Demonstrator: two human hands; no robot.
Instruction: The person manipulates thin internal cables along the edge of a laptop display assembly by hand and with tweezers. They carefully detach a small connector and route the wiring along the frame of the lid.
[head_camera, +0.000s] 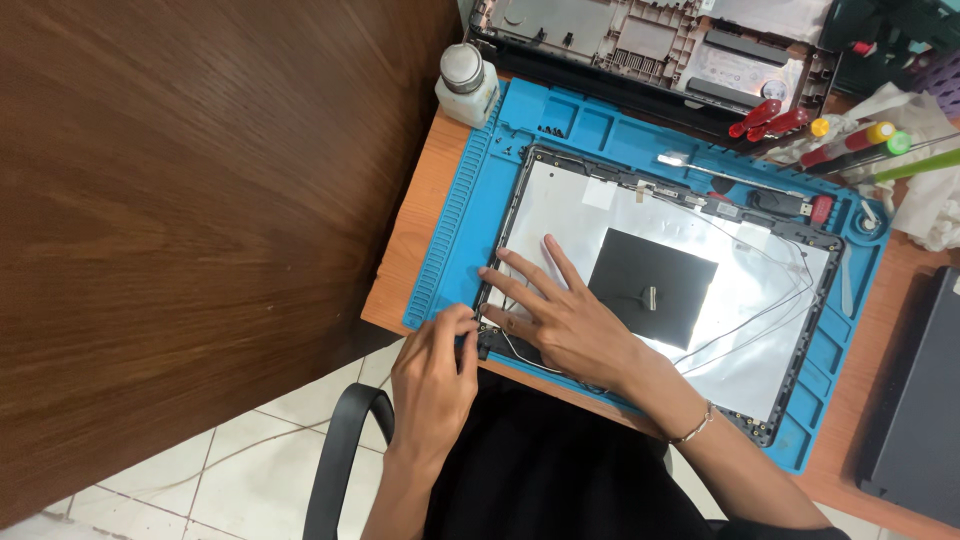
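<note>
My right hand (560, 320) lies flat, fingers spread, steadying the laptop lid (700, 300); left hand (435, 365) pinched at its corner hinge (488, 335); best work gently.

Blue mat (455, 240), silver lid panel (560, 205) with black square patch (650, 285), red-handled screwdrivers (765, 115), brown wood-grain table (180, 200)

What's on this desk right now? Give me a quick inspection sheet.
Surface: blue work mat on a wooden desk.
Job's things: laptop lid panel, silver inside, black square patch.
Clutter: white bottle, coloured screwdrivers, another laptop shell.
Hands: left hand pinches at the panel's corner; right hand lies flat on it.
Cables: thin wires across the panel.
Surroundings: tiled floor, chair arm.
</note>
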